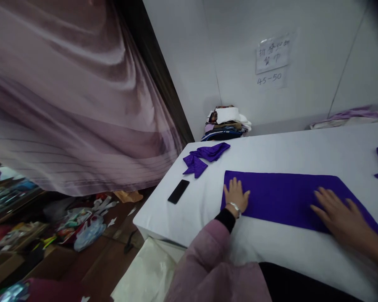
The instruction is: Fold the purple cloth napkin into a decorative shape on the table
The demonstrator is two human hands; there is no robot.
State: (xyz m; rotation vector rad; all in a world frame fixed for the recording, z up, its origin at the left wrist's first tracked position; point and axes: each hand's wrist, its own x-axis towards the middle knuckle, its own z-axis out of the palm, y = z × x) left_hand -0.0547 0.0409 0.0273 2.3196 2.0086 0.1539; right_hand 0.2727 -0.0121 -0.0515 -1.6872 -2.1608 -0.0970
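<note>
I see the purple cloth (277, 195) lying right of centre in the frame, on the white-covered table (164, 214); I judge its flattening well advanced, but its right end slants. The left hand (237, 195) rests on its left end, the right hand (340, 214) over its right part, fingers spread, gripping nothing. Near the middle, a purple scarf (211, 152) lies crumpled, not yet smoothed

A phone (178, 191) lies flat. Clothes (227, 116) sit in a pile by the wall (233, 50). A pink curtain (91, 105) hangs down.
</note>
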